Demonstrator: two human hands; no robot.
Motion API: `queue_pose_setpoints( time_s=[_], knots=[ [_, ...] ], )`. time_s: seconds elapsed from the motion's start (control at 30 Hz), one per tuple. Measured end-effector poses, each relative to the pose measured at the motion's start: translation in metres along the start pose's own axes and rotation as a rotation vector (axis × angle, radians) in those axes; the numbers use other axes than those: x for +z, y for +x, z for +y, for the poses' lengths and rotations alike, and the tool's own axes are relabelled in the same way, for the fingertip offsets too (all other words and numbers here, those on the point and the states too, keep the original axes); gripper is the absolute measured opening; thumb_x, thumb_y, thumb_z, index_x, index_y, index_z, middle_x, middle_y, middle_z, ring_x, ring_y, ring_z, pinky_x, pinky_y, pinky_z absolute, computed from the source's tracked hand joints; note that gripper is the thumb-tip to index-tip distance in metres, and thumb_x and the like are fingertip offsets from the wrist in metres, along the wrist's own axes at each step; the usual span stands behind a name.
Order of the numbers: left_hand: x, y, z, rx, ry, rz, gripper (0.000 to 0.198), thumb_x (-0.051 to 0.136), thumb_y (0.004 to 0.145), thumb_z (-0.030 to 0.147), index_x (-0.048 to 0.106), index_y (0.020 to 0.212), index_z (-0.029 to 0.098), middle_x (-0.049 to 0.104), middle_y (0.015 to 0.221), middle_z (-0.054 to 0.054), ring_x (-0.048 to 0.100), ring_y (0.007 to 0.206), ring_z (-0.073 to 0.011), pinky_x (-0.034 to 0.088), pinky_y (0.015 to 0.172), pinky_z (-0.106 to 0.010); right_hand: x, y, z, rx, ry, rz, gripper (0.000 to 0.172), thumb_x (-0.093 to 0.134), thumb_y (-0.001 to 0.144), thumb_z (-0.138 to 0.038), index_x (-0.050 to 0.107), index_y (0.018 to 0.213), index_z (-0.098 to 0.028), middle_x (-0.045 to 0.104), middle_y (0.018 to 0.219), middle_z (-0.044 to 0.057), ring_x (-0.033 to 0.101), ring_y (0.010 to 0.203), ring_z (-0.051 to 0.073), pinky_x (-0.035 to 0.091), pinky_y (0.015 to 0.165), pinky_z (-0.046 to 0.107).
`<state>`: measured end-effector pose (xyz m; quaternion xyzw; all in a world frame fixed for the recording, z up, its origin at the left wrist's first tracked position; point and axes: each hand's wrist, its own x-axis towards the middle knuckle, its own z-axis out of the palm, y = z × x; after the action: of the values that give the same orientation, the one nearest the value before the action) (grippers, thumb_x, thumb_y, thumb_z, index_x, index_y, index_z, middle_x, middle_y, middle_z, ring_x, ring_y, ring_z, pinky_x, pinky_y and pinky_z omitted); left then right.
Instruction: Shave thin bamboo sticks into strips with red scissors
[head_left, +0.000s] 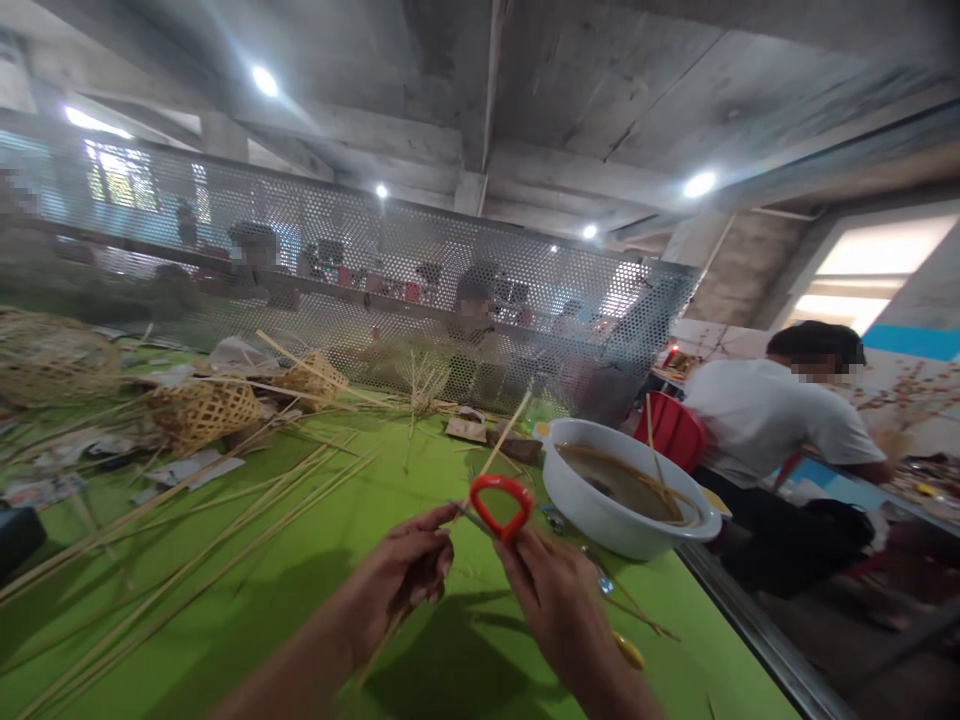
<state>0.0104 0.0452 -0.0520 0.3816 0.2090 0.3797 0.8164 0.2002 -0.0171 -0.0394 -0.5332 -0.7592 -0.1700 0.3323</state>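
Note:
My left hand [405,565] is closed, thumb and fingers pinching a thin bamboo strip [506,438] that slants up and away over the table. The strip's other end seems to run down below the palm. In my right hand [559,590] is a pair of scissors [501,482] with red loop handles, one loop sticking up above the fingers. Their metal blades point left and meet the strip beside my left fingertips. Whether the blades are apart cannot be made out. Part of the grip is hidden behind the right hand.
Long bamboo strips [247,520] lie across the green table [300,640] at left, near woven baskets [206,412]. A white basin [600,525] of murky water stands at right by the table edge. A perforated metal screen [390,270] rises behind. A person [772,410] sits at right.

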Motion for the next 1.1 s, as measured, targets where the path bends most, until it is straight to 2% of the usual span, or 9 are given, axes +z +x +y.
queue_pose_setpoints(
  time_s=[0.1,0.27,0.47,0.6,0.67,0.8,0.93,1.1],
  knots=[
    [-0.001,0.002,-0.001,0.007,-0.022,-0.036,0.033,0.060,0.077,0.015,0.062,0.110,0.014,0.053,0.048,0.005,0.028,0.029,-0.0027,0.028,0.036,-0.017,0.000,-0.001,-0.006,-0.017,0.015,-0.047,0.022,0.041,0.096,-0.029,0.058,0.084,-0.021,0.064,0.067,0.000,0.057,0.054,0.014,0.036,0.054,0.025],
    [0.001,-0.001,0.000,0.005,0.010,-0.041,0.040,0.059,0.079,0.018,0.059,0.119,0.014,0.053,0.049,0.005,0.032,0.031,-0.0027,0.026,0.037,-0.017,-0.001,-0.001,0.006,0.043,-0.021,0.106,0.021,0.041,0.096,-0.028,0.058,0.089,-0.019,0.067,0.076,0.004,0.061,0.063,0.016,0.039,0.061,0.025],
    [0.001,-0.004,0.000,0.029,-0.006,-0.025,0.043,0.061,0.079,0.018,0.057,0.122,0.015,0.057,0.054,0.005,0.025,0.030,0.0000,0.030,0.040,-0.017,0.000,-0.001,0.002,-0.026,0.011,0.016,0.019,0.043,0.095,-0.026,0.059,0.086,-0.020,0.064,0.069,0.001,0.056,0.054,0.014,0.035,0.056,0.025],
    [-0.001,-0.002,-0.002,0.031,0.039,-0.056,0.044,0.060,0.080,0.020,0.057,0.123,0.014,0.056,0.052,0.004,0.031,0.030,-0.0017,0.022,0.035,-0.017,-0.003,0.000,0.004,0.024,-0.040,0.090,0.021,0.041,0.096,-0.027,0.058,0.087,-0.018,0.065,0.072,0.003,0.059,0.059,0.015,0.036,0.059,0.025],
    [-0.002,-0.001,-0.003,0.034,0.049,-0.043,0.044,0.060,0.079,0.020,0.057,0.123,0.014,0.056,0.051,0.004,0.031,0.030,-0.0022,0.021,0.034,-0.017,-0.002,0.000,0.004,0.006,-0.062,0.103,0.023,0.040,0.096,-0.028,0.058,0.086,-0.018,0.065,0.071,0.003,0.058,0.058,0.015,0.036,0.058,0.025],
    [-0.001,-0.002,-0.001,0.036,0.015,0.008,0.043,0.062,0.076,0.018,0.059,0.119,0.013,0.056,0.052,0.004,0.027,0.030,-0.0011,0.028,0.038,-0.017,0.001,-0.002,0.002,-0.060,-0.107,0.053,0.025,0.038,0.097,-0.029,0.060,0.087,-0.020,0.065,0.069,0.002,0.055,0.052,0.014,0.033,0.054,0.027],
    [0.000,-0.003,0.000,0.061,0.015,-0.004,0.039,0.064,0.077,0.018,0.062,0.115,0.013,0.057,0.055,0.003,0.029,0.031,0.0002,0.024,0.036,-0.016,0.002,-0.001,0.003,-0.012,-0.111,0.092,0.026,0.037,0.097,-0.029,0.057,0.084,-0.019,0.065,0.070,0.003,0.057,0.055,0.014,0.034,0.055,0.026],
    [-0.003,0.001,0.001,0.045,-0.014,0.070,0.038,0.065,0.074,0.015,0.062,0.112,0.014,0.056,0.052,0.004,0.035,0.034,-0.0021,0.026,0.037,-0.015,0.004,-0.003,-0.004,-0.075,-0.105,0.053,0.029,0.034,0.099,-0.031,0.058,0.089,-0.020,0.064,0.067,0.002,0.055,0.051,0.014,0.032,0.052,0.027]
  ],
)
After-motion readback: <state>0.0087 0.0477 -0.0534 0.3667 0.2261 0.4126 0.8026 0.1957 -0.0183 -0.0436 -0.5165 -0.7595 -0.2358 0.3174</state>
